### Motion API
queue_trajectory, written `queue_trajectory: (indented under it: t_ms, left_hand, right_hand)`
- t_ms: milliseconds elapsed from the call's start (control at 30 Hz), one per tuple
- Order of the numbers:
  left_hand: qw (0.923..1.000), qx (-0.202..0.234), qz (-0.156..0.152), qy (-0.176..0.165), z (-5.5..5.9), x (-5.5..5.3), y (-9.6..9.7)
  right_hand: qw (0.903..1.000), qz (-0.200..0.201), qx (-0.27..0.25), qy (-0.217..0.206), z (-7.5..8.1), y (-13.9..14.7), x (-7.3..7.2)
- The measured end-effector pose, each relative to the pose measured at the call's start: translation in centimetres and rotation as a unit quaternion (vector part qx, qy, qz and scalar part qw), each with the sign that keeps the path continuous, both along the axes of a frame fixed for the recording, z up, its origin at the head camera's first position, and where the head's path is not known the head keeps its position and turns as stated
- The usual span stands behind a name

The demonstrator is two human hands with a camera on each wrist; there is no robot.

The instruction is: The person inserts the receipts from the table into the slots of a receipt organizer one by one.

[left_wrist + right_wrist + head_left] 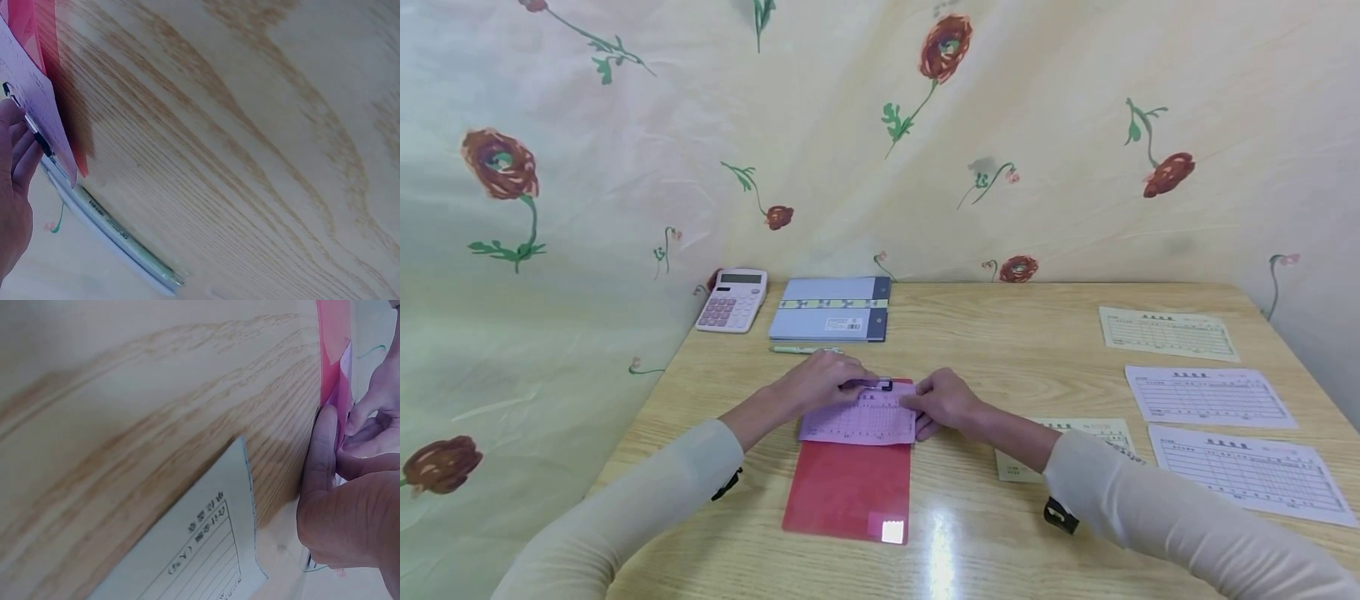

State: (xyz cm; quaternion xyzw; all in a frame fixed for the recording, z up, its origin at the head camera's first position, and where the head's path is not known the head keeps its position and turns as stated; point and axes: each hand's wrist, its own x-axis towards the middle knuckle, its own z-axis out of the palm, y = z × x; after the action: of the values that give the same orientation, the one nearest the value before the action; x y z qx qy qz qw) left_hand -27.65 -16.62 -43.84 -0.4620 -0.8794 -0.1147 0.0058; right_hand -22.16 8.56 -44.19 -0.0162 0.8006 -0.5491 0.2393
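A red clipboard (850, 492) lies on the wooden table with a pinkish-purple printed form (865, 425) over its upper half. At the clipboard's top edge is a metal clip (886, 385) with black ends. My left hand (826, 382) pinches this clip between thumb and fingers; the left wrist view shows the clip (42, 142) against the form's edge. My right hand (949, 402) pinches the form's right edge beside the clipboard. In the right wrist view, the form (345, 375) stands partly raised off the board, and the right fingers hide its held edge.
A pink calculator (733, 302), a blue notebook (827, 317) and a pale green pen (797, 349) lie beyond the clipboard. Under my right forearm is a pale green form (1105, 429). Another green form (1168, 333) and two white forms (1210, 396) lie at the right.
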Motion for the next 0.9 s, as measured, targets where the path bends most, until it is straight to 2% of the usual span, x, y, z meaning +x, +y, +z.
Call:
queue_trajectory:
  t_ms: [267,900]
  left_hand:
    - [1.0000,0.000,0.004,-0.002,0.06,0.03,0.02]
    - [0.9993,-0.021,0.028,-0.014,0.18,0.24,0.16]
  right_hand:
    - [1.0000,0.009,-0.002,0.001,0.09,0.15,-0.05]
    - [0.9999,-0.002,-0.013,-0.009,-0.43,0.16,-0.21]
